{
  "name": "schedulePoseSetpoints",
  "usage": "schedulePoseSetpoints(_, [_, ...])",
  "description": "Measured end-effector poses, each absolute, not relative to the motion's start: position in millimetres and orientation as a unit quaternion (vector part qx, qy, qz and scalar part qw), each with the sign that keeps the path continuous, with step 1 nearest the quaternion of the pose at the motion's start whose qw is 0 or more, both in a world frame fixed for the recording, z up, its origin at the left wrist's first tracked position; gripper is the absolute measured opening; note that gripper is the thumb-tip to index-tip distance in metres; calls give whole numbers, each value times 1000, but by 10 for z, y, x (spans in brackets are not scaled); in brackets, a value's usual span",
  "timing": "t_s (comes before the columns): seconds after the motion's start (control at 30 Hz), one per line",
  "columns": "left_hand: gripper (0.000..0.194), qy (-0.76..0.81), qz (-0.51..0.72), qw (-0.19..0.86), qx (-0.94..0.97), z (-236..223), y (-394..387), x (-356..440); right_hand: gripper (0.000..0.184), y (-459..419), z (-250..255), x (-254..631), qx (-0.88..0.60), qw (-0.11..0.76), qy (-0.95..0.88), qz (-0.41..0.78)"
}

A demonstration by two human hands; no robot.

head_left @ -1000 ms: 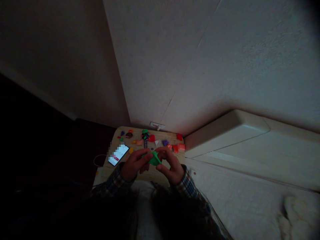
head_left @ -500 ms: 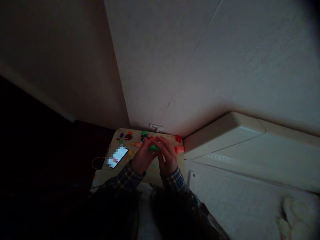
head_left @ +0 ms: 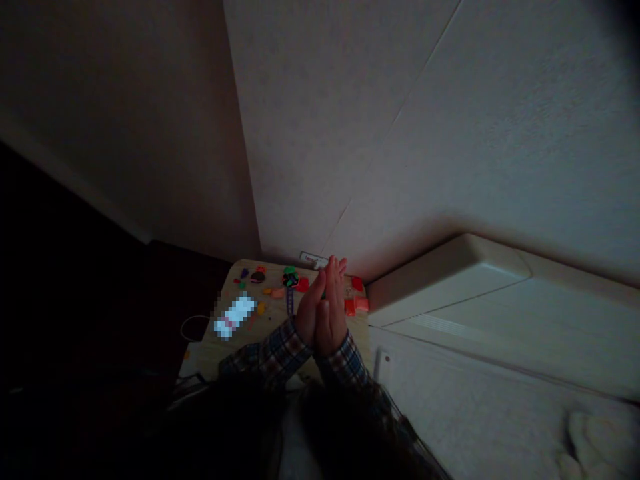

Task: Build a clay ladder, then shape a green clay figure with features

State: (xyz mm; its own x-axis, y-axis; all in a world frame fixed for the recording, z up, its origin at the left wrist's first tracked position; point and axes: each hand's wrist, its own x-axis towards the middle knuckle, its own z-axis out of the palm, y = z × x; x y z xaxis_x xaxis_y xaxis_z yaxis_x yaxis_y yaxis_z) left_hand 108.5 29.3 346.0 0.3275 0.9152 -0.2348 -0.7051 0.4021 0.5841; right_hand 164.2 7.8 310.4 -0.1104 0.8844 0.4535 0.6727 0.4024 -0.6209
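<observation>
My left hand point(head_left: 311, 308) and my right hand point(head_left: 332, 310) are pressed palm to palm above the table, fingers straight and pointing toward the wall. Between the palms is the lump of green modelling clay seen in the earlier frames; the hands now hide nearly all of it. Just beyond them on the table point(head_left: 215, 357) lie a red packet point(head_left: 303, 285), a peach-coloured piece point(head_left: 277, 293) and a purple strip point(head_left: 290, 301). To the left are a yellow piece point(head_left: 261, 308) and a small brown shape with orange on top point(head_left: 258, 275).
A phone point(head_left: 235, 317) with a lit, blurred screen lies at the table's left side, a thin cable point(head_left: 187, 327) beside it. Red packets point(head_left: 357, 284) sit near the right edge. A wall borders the far side, and a pale headboard-like panel point(head_left: 450, 287) stands at the right.
The green clay was held in the fingertips of both hands; the hands then closed around it and are now flat together, covering it. Both hands came closer together.
</observation>
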Motion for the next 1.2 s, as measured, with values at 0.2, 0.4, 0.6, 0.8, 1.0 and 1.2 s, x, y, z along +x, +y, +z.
schedulePoseSetpoints(0.2, [49, 217, 494, 819, 193, 3753, 157, 974, 55, 117, 3368, 1670, -546, 433, -710, 104])
schedulePoseSetpoints(0.4, [49, 224, 494, 824, 163, 4003, 154, 840, 55, 100, 3504, 1610, -511, 428, -739, 95])
schedulePoseSetpoints(0.6, [53, 267, 521, 800, 131, 3943, 209, 819, 56, 43, 3527, 1540, -441, 439, -770, 145])
schedulePoseSetpoints(0.8, [54, 285, 544, 778, 135, 3900, 329, 797, 68, -85, 3570, 1461, -412, 440, -776, 183])
schedulePoseSetpoints(1.0, [54, 278, 580, 744, 180, 3821, 305, 857, 64, -122, 3588, 1412, -428, 425, -780, 167])
schedulePoseSetpoints(1.2, [59, 380, 518, 672, 368, 3744, 42, 955, 54, 269, 3480, 1661, -525, 460, -705, 126])
